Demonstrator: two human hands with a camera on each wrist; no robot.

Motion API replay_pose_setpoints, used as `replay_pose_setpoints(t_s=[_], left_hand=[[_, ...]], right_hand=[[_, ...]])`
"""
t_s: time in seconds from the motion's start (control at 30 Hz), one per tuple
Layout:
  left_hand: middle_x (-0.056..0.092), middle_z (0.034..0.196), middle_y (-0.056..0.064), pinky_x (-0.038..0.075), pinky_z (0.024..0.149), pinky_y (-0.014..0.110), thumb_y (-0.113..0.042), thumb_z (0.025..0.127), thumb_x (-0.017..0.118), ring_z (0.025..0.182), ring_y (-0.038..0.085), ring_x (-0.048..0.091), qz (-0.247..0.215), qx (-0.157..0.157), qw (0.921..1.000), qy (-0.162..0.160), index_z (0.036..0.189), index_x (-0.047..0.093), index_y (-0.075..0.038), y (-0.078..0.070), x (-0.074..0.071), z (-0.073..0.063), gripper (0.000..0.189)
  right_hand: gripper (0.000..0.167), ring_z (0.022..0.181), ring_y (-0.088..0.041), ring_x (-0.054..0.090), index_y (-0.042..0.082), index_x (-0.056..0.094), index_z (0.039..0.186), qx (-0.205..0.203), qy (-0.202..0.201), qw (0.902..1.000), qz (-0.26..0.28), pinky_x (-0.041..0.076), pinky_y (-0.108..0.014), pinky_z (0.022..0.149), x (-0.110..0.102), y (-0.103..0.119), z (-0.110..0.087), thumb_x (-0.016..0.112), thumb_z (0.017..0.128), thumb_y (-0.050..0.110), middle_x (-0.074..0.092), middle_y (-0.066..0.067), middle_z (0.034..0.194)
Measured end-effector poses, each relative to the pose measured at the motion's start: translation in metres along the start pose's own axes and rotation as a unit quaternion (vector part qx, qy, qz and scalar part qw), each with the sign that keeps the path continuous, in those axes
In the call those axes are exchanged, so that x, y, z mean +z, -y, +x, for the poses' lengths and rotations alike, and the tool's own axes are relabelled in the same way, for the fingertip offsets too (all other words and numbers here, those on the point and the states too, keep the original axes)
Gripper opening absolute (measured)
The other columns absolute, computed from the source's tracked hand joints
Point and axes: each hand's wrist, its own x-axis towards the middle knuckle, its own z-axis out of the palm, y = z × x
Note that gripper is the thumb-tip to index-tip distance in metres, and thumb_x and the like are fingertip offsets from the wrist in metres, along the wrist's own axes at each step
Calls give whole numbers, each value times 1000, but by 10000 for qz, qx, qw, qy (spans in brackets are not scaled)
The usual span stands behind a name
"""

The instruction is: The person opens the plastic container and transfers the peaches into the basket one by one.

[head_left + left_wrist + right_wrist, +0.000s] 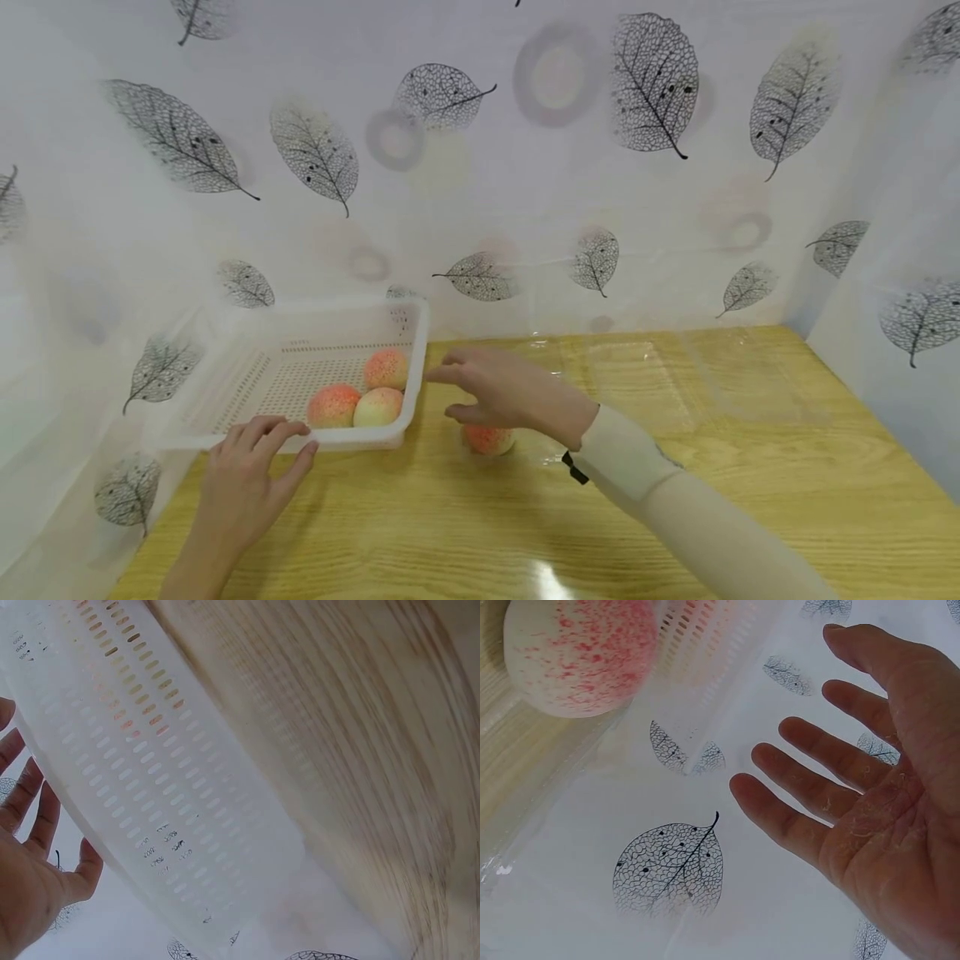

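Note:
A white plastic basket (pixel 417 367) with slotted walls stands on the left of the table, holding three red-speckled peaches (pixel 334 407). Fingers of my left hand (pixel 251 475) rest on its near rim; from the left wrist view, that hand (pixel 34 862) lies along the rim with the fingers spread. To the right of the basket sits another peach (pixel 489 439), at a clear plastic tray partly hidden by my right arm. My right hand (pixel 495 387) hovers over this peach with fingers extended. Its palm (pixel 900 817) holds nothing in the right wrist view, and the peach (pixel 581 656) is apart from it.
Two more clear trays stand in a row on the right, a middle one (pixel 637 375) and a far-right one (pixel 750 375). A white sheet (pixel 525 192) with a leaf print hangs behind and beside the wooden table (pixel 420 533).

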Motion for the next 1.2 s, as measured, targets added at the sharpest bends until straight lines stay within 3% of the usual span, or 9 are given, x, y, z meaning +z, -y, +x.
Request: replay_pose_setpoints(t_s=[0.2,0.47,0.73,0.97,1.2], left_hand=[[69,96,8,46,68,65,-14,74,87,90,36,62,18,44,10000,-26,96,73,-16,0,0,1,26],[69,96,9,46,69,65,-15,74,87,90,37,62,46,-15,10000,2,96,73,-16,0,-1,1,25],[69,98,9,46,69,65,-14,75,87,91,37,62,-11,-22,10000,-4,96,73,-17,0,-1,1,26],[68,98,9,46,69,66,-15,75,87,90,37,62,-2,-30,10000,1,96,73,-17,0,1,0,26],[68,99,10,46,70,67,-15,75,86,92,38,61,38,-31,10000,-15,96,72,-17,0,1,0,26]], right_hand=[[47,110,-21,67,13,63,140,55,-69,10000,-21,56,-34,97,6,-8,-10,73,96,23,66,-9,132],[29,102,-21,70,9,75,119,-173,-115,9997,-159,58,-35,90,21,-19,-19,75,91,17,72,-8,115],[25,102,-17,69,13,76,116,209,414,9989,100,58,-30,88,32,-24,-25,76,91,18,72,-4,115],[15,79,-7,57,15,78,102,234,223,9993,190,50,-20,71,42,-31,-28,75,87,12,67,1,96],[11,79,-8,56,14,75,96,366,210,9985,342,51,-21,70,45,-37,-33,76,86,11,65,1,89]])
